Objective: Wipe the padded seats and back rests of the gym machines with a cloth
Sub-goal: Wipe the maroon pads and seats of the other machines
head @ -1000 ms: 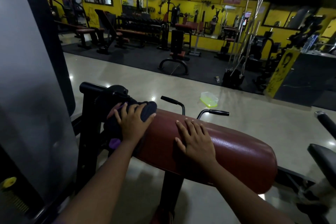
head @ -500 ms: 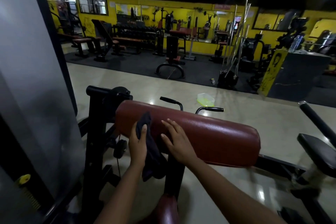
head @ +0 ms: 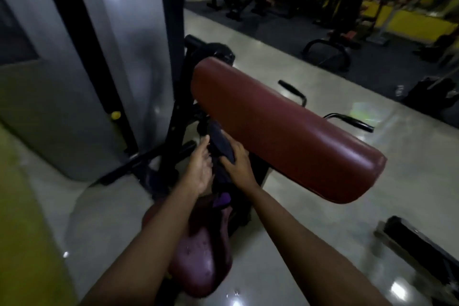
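Both hands have come off the red pad and now meet below its near left end.
The right hand (head: 238, 169) curls its fingers over the dark cloth (head: 223, 150) and grips it. The left hand (head: 201, 171) lies against the cloth's other side, fingers fairly straight. The cloth no longer touches the long red pad (head: 285, 131), which hangs just above and to the right. The view has tilted down to show a darker seat (head: 198, 263) nearer the person. Wiping has probably paused while the cloth is refolded or regripped, perhaps for that lower seat.
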Tool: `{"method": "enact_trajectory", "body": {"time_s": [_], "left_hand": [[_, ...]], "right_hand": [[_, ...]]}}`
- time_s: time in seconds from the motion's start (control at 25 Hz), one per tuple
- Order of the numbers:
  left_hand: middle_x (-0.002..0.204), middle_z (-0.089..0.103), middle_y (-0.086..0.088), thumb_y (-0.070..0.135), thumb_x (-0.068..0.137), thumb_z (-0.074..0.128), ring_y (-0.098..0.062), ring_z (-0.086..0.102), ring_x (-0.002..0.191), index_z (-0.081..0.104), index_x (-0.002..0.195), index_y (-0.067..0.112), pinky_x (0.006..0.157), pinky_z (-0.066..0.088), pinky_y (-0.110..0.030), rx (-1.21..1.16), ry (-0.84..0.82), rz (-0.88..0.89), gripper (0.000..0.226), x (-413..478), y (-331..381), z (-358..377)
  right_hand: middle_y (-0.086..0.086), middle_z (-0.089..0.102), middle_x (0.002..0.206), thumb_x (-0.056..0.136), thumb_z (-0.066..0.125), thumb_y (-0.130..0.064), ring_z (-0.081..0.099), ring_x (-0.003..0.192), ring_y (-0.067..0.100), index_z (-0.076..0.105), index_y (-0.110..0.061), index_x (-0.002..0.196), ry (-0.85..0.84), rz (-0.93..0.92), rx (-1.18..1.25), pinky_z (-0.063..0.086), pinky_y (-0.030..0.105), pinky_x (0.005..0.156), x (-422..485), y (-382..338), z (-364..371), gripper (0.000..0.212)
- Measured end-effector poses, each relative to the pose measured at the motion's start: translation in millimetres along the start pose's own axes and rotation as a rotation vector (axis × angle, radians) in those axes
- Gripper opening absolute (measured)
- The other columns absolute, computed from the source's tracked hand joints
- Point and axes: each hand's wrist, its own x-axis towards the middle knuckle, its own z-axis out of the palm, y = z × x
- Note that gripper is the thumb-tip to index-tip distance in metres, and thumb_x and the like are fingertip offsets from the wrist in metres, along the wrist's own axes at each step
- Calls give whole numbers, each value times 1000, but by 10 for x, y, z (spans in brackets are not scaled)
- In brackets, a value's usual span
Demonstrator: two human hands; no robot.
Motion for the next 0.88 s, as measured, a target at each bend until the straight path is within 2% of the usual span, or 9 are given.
{"method": "enact_trajectory", "body": {"time_s": [0.08, 0.24, 0.32, 0.44, 0.52, 0.6, 0.64, 0.76, 0.88], "left_hand": [[112, 59, 4, 26, 99, 40, -11, 58, 92, 44, 136, 11, 79, 44, -24, 119, 150, 41, 40, -165, -246, -263], [132, 53, -5, 20, 98, 44, -25, 50, 122, 50, 131, 14, 105, 38, -34, 250, 526, 68, 33, -519, -887, -1012], [130, 54, -10, 21, 97, 47, -30, 50, 123, 50, 130, 10, 104, 40, -39, 225, 620, 47, 35, -656, -1174, -1320], [131, 51, -6, 32, 98, 42, -29, 49, 119, 49, 126, 16, 100, 39, -37, 122, 706, -31, 34, -738, -1596, -1626], [137, 49, -9, 52, 91, 37, -30, 48, 122, 47, 132, 17, 106, 37, -45, 218, 833, -135, 55, -689, -1969, -1827], [140, 48, -12, 72, 76, 31, -30, 48, 126, 45, 134, 16, 106, 39, -46, 147, 839, -147, 82, -501, -2479, -2083], [138, 49, -13, 75, 76, 32, -30, 50, 124, 47, 132, 15, 104, 41, -44, 38, 846, -144, 83, -450, -2585, -2158], [131, 52, -10, 48, 98, 31, -28, 52, 117, 47, 131, 10, 98, 40, -38, -254, 877, -121, 53, -563, -2337, -1918], [125, 50, -7, 43, 100, 23, -22, 49, 115, 41, 137, 8, 100, 36, -35, -356, 865, -91, 54, -395, -2385, -1883]], "right_hand": [[18, 45, 133, 81, 44, -33, 44, 124, 29, 39, -6, 138, -132, -14, -34, 31, 22, 96, -204, 138, 92, 63], [13, 44, 133, 85, 47, -32, 46, 118, 33, 30, -32, 143, -305, -28, -261, 40, 39, 94, -603, 446, 358, 61], [13, 41, 136, 89, 52, -26, 43, 118, 33, 25, -36, 145, -385, -68, -435, 37, 38, 93, -778, 510, 508, 63], [9, 36, 142, 89, 54, -30, 40, 121, 31, 20, -41, 145, -505, -184, -688, 34, 41, 93, -1035, 609, 795, 67], [7, 38, 145, 84, 55, -30, 45, 120, 31, 24, -39, 144, -570, -256, -780, 39, 45, 90, -1258, 805, 1004, 68], [5, 46, 142, 80, 50, -40, 47, 121, 28, 34, -37, 140, -659, -266, -796, 49, 47, 86, -1511, 1118, 1212, 62], [4, 46, 142, 83, 43, -47, 42, 126, 27, 36, -37, 140, -680, -295, -812, 47, 49, 91, -1609, 1279, 1287, 58], [5, 43, 145, 96, 27, -52, 32, 134, 27, 30, -39, 142, -670, -451, -841, 25, 50, 108, -1733, 1626, 1434, 48], [4, 45, 142, 96, 32, -49, 38, 131, 27, 35, -40, 140, -660, -613, -866, 25, 49, 106, -1539, 1746, 1516, 45]]}}
